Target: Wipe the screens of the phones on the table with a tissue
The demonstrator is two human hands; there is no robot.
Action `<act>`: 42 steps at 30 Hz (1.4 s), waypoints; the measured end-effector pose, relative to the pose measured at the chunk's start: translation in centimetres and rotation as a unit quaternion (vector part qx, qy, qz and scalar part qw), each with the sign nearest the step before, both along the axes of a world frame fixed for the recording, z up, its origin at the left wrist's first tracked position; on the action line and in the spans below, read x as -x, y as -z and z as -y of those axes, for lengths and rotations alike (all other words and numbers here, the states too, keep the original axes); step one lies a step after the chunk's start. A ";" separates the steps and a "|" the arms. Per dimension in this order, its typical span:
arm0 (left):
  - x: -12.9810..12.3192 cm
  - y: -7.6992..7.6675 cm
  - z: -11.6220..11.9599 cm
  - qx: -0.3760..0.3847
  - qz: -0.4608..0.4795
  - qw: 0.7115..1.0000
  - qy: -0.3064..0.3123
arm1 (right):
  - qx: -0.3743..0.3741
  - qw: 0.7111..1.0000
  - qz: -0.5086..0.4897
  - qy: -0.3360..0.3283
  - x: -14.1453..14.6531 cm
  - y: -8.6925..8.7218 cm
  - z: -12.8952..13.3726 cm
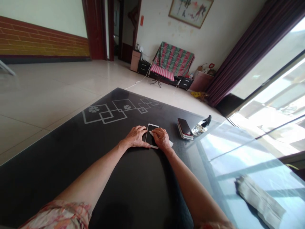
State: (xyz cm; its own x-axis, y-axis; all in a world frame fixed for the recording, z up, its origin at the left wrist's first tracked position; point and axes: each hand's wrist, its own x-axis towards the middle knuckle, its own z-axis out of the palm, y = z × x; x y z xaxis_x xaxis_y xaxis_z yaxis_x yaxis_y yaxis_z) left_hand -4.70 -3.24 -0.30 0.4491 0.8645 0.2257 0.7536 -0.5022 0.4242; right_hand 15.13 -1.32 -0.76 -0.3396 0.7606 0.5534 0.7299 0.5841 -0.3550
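Note:
A white-framed smartphone with a dark screen lies face up on the black tabletop. My left hand steadies it from the left side, fingers near its upper edge and thumb at its lower corner. Pressed over the right part of the screen is my right hand, closed on a white tissue or thin cloth. Bits of that white material stick out by the fingertips and beside the wrist; the rest is hidden under the palm.
Right of my hands stands a stack of phones, dark one on top. Beside it is a shiny clear object with a black part. A grey-beige folded cloth lies at the near right. White squares and flowers pattern the table's far left.

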 end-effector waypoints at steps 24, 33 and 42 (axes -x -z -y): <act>0.1 0.0 -0.1 -0.030 0.016 0.999 0.016 | 0.029 0.996 0.073 0.029 1.3 -0.2 -4.9; 0.6 0.7 -0.7 -0.053 0.143 0.988 -0.020 | 0.014 0.991 0.009 0.131 -2.4 0.4 -3.8; 0.6 0.7 -0.5 -0.067 0.079 0.995 0.005 | 0.011 0.985 0.009 0.175 -2.1 0.6 -0.5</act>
